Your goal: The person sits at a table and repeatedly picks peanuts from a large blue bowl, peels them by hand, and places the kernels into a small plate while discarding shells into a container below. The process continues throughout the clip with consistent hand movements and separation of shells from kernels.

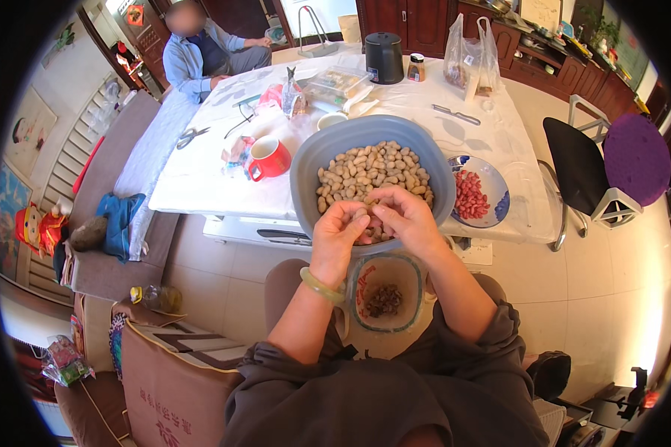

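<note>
My left hand (337,232) and my right hand (402,217) meet over the near rim of a grey-blue basin (309,160) full of unshelled peanuts (373,167). Both pinch a single peanut pod between the fingertips. A green bangle (322,286) circles my left wrist. Below the hands, on the floor between my knees, a small bowl (417,287) holds brown shell bits. To the right of the basin a blue-patterned plate (496,186) carries red shelled peanuts (470,197).
On the white-covered table (201,186) stand a red mug (270,158), scissors (191,135), a black kettle (384,57), plastic bags (470,59) and a clear box (337,82). A person in blue (201,56) sits at the far end. A black chair (581,164) stands right, a sofa (104,171) left.
</note>
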Demonstrator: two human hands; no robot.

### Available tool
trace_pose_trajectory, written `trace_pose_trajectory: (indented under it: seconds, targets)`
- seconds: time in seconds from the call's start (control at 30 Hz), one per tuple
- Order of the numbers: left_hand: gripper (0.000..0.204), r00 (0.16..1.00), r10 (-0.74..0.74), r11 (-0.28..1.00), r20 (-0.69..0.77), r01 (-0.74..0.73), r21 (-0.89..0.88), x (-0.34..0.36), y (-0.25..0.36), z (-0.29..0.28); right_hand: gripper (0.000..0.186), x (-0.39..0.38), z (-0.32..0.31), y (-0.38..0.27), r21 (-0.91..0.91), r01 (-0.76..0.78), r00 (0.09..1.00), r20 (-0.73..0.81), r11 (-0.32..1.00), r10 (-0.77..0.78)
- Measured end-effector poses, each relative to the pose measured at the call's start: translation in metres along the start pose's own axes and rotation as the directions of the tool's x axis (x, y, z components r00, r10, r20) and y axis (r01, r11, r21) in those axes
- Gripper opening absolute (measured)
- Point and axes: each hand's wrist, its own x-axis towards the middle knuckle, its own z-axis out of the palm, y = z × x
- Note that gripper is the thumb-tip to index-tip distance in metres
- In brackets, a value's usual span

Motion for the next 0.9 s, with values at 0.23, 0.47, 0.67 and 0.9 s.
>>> trace_pose_trajectory:
  seconds: [0.23,0.47,0.67,0.9]
  targets:
    - [0.017,0.998,0.067,0.991,-0.017,-0.065,0.114,0.002,-0.007,-0.002,0.029,-0.002,0.009,-0.002,-0.571,0.326,0.916,-0.006,0.754,-0.401]
    - [0.014,0.964,0.260,0.861,-0.050,-0.208,0.465,-0.004,-0.010,0.003,0.038,-0.007,0.018,0.004,-0.548,0.306,0.945,0.075,0.779,-0.319]
    - [0.014,0.959,0.282,0.853,-0.040,-0.231,0.469,-0.010,-0.008,0.010,0.030,-0.009,0.025,0.003,-0.527,0.341,0.920,0.016,0.778,-0.393]
    - [0.011,0.894,0.448,0.791,-0.009,-0.392,0.470,-0.018,-0.004,0.025,0.015,-0.009,0.029,0.005,-0.682,0.408,0.816,-0.027,0.608,-0.578]
